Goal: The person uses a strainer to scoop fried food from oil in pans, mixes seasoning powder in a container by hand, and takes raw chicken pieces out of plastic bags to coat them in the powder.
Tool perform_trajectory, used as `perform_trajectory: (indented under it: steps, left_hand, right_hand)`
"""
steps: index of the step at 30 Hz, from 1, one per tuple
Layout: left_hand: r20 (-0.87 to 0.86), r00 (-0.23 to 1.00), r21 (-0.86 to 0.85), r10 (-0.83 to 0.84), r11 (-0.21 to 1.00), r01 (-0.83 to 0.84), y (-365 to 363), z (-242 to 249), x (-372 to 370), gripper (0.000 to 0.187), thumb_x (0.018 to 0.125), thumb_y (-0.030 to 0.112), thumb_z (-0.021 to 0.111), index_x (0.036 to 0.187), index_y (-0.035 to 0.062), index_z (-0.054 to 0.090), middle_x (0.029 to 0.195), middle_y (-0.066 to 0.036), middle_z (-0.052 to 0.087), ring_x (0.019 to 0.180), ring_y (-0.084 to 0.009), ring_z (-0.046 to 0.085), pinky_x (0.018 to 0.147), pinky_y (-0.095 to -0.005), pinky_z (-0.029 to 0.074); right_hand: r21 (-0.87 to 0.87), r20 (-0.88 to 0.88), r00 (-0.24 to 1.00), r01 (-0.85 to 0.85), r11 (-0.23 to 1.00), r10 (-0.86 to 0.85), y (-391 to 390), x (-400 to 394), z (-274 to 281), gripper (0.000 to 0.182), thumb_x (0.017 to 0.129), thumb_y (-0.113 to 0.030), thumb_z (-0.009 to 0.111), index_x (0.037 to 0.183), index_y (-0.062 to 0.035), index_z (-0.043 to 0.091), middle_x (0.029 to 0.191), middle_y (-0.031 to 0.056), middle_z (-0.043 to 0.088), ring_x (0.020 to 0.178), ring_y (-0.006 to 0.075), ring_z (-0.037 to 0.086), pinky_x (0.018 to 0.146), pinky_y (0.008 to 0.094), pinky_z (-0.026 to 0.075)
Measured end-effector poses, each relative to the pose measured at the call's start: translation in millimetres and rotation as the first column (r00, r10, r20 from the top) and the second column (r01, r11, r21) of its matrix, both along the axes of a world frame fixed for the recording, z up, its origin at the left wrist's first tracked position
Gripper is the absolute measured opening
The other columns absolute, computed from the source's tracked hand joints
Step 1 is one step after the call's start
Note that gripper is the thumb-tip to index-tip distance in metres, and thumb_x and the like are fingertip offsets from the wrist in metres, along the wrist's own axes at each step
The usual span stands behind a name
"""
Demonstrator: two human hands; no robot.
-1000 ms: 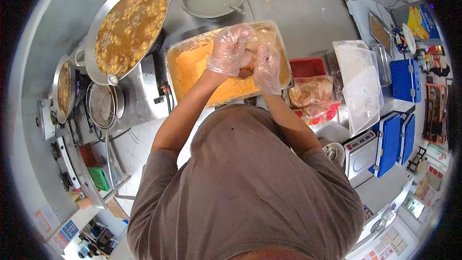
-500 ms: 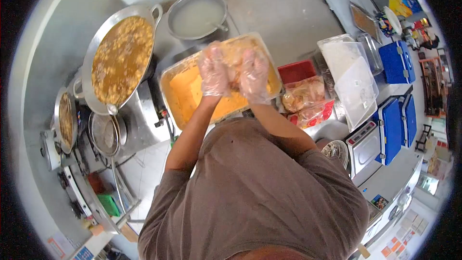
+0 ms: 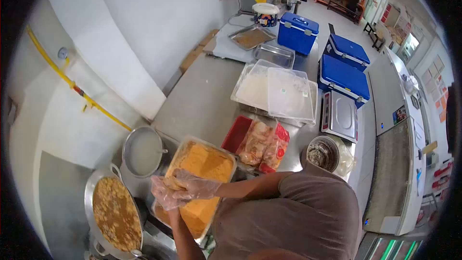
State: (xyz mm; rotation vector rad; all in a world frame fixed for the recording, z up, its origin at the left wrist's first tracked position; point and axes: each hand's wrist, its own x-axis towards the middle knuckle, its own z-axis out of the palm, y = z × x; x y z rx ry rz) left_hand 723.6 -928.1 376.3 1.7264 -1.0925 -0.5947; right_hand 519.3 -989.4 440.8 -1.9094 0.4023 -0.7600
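Both my hands wear clear plastic gloves and are pressed together above the left side of a metal tray [image 3: 231, 166] of orange-yellow breading powder [image 3: 204, 161]. Between them is a breaded piece of meat [image 3: 174, 181], mostly hidden by the fingers. My left hand [image 3: 164, 195] is closed around it from the left. From the right, my right hand [image 3: 198, 186] closes over the same piece. Loose powder lies in mounds below and beyond my hands.
Left of the tray stand a wide pan [image 3: 115, 216] of bubbling oil with frying pieces and a pot [image 3: 143, 151] of cloudy liquid. Rightward are a red container [image 3: 237, 132], bagged meat [image 3: 257, 144], translucent boxes [image 3: 288, 91], a scale [image 3: 340, 115] and blue coolers [image 3: 342, 77].
My view has swung to the right, so the tray now appears lower and further left. My hands were apart over the tray's contents; now they are together around the breaded piece.
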Motion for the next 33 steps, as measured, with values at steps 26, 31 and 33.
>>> perform_trajectory:
  steps: [26, 31, 33]
  left_hand:
    - [0.469, 0.813, -0.135, -0.345, 0.881, 0.453, 54.2, 64.5, 9.6, 0.025, 0.078, 0.022, 0.08, 0.074, 0.0049, 0.062, 0.07, -0.01, 0.054, 0.069, -0.0316, 0.053, 0.064, -0.0423, 0.042]
    - [0.47, 0.84, -0.138, -0.269, 0.918, 0.371, 71.0, 37.7, 27.4, 0.033, 0.08, 0.03, 0.081, 0.078, 0.0044, 0.06, 0.074, -0.008, 0.055, 0.072, -0.0261, 0.053, 0.07, -0.0386, 0.043]
    - [0.271, 0.938, -0.31, -0.215, 0.903, 0.297, 65.8, 42.1, -1.8, 0.036, 0.083, 0.033, 0.08, 0.087, 0.0026, 0.06, 0.081, -0.007, 0.058, 0.076, -0.0207, 0.054, 0.073, -0.0358, 0.046]
  right_hand:
    - [0.106, -0.046, 0.982, -0.176, 0.979, 0.182, 9.9, -7.0, 47.9, 0.035, 0.095, -0.039, 0.068, 0.088, -0.0046, 0.07, 0.065, 0.0087, 0.061, 0.061, 0.0151, 0.058, 0.059, 0.0357, 0.049]
    - [-0.06, -0.101, 0.975, -0.206, 0.977, 0.2, -1.1, -23.0, 55.2, 0.036, 0.094, -0.036, 0.068, 0.082, -0.0019, 0.065, 0.066, 0.0153, 0.059, 0.06, 0.0227, 0.056, 0.058, 0.0398, 0.046]
    - [-0.06, -0.1, 0.979, -0.182, 0.981, 0.175, -8.8, -17.4, 46.0, 0.039, 0.095, -0.036, 0.067, 0.079, -0.0003, 0.063, 0.066, 0.0179, 0.056, 0.059, 0.0233, 0.053, 0.058, 0.0399, 0.045]
